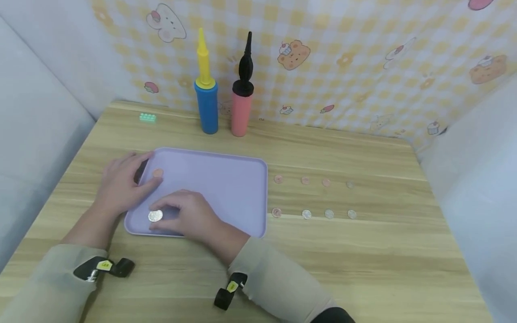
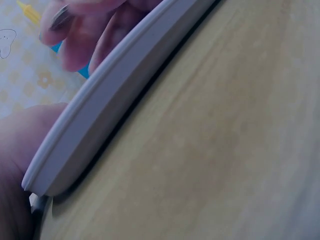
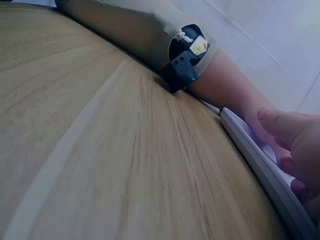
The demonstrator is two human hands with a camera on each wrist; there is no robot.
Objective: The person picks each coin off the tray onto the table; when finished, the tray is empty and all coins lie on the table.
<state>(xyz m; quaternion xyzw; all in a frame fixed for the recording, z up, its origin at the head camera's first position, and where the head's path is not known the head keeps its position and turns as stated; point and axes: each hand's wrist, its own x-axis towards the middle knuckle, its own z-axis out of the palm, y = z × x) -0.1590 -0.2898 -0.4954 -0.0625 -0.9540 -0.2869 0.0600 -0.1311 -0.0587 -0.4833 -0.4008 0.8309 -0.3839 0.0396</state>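
In the head view, my right hand is over the near-left part of a lavender tray, pinching a silver coin between thumb and index finger. The left wrist view catches the coin at those fingertips, above the tray's rim. My left hand rests at the tray's left edge. Its fingers are extended along the outside, and its thumb lies over the rim. Close to that thumb is a copper-coloured coin on the tray.
Right of the tray, two rows of coins lie on the wooden table, copper-coloured coins and silver coins. Behind the tray stand a blue-and-yellow pump and a pink-and-black pump. A green toy brick sits at the back left.
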